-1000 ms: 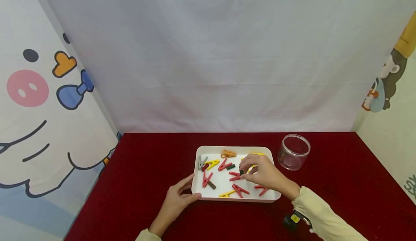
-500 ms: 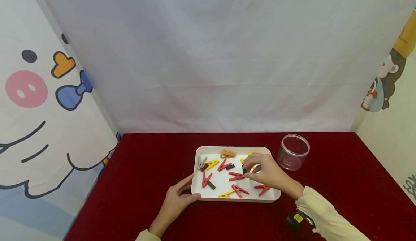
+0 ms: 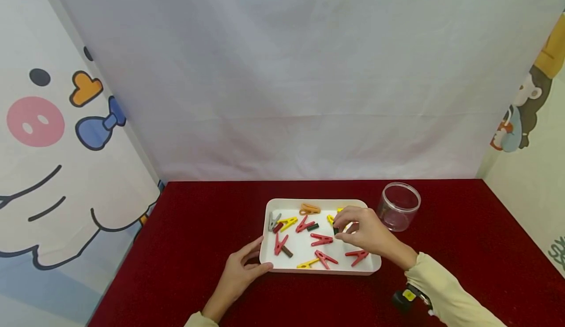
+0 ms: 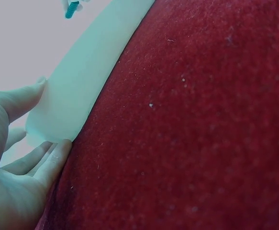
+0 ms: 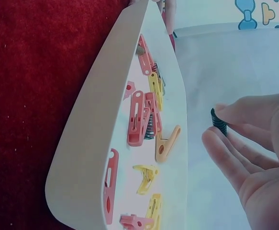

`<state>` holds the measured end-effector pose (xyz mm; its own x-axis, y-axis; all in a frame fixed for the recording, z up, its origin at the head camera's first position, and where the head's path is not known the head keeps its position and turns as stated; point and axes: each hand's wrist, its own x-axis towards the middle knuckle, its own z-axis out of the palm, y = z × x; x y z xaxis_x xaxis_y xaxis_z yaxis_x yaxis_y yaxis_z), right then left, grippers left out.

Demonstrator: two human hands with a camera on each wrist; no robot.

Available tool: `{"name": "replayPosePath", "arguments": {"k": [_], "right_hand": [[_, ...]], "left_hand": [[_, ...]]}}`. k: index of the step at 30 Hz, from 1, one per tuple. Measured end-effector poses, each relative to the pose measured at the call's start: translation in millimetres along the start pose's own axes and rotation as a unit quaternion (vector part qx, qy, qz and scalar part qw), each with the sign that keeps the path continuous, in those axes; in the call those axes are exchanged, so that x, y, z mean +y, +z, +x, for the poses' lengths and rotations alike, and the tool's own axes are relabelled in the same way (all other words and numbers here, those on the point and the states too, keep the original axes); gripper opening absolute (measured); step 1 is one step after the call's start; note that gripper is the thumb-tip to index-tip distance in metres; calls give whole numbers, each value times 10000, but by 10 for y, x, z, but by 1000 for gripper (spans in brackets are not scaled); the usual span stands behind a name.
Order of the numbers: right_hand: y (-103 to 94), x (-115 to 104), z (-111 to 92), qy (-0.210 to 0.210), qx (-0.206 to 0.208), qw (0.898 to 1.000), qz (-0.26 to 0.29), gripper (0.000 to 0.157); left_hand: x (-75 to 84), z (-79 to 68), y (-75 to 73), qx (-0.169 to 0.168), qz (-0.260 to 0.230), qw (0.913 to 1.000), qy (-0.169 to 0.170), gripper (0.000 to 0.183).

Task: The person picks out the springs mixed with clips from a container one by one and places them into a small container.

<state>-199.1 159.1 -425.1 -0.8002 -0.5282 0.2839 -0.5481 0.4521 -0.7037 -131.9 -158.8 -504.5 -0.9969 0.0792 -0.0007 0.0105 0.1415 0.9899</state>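
My right hand (image 3: pixel 366 226) pinches a small dark green coil spring (image 5: pixel 219 123) between thumb and fingertips, above the right half of a shallow white tray (image 3: pixel 318 270). At the tray's left end, my left hand (image 3: pixel 240 268) holds the near corner, thumb at the rim and fingers against the outer wall. Plastic clips lie scattered in the tray, among them a red clip (image 3: pixel 321 239), a grey clip (image 3: pixel 273 222) and an orange clip (image 3: pixel 310 209). Between them are another green spring (image 3: pixel 313 227), a brown spring (image 3: pixel 287 251) and a dark red spring (image 3: pixel 278 227).
A clear round jar (image 3: pixel 399 208) without a lid stands just right of the tray's far corner, with something small and brownish inside. Dark red cloth (image 3: pixel 212 219) covers the table, and a pale curtain (image 3: pixel 309 96) hangs behind it.
My right hand has moved slightly to the right and back with the green spring, uncovering the red clip beneath it. The left hand and the tray have stayed put.
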Motion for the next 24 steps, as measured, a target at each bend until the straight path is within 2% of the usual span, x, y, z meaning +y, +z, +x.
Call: {"name": "replayPosePath", "arguments": {"k": [7, 18, 20, 24], "right_hand": [[-39, 17, -25, -20, 151, 9999, -46, 19], [-84, 38, -38, 50, 122, 9999, -5, 15], [-95, 42, -41, 86, 129, 9999, -14, 15], [-116, 46, -46, 135, 151, 9998, 30, 16]], "left_hand": [[4, 3, 0, -11, 31, 10000, 7, 69], [4, -1, -2, -25, 16, 10000, 79, 70], [70, -22, -1, -38, -42, 10000, 78, 70], [66, -18, 4, -19, -78, 9999, 81, 69]]}}
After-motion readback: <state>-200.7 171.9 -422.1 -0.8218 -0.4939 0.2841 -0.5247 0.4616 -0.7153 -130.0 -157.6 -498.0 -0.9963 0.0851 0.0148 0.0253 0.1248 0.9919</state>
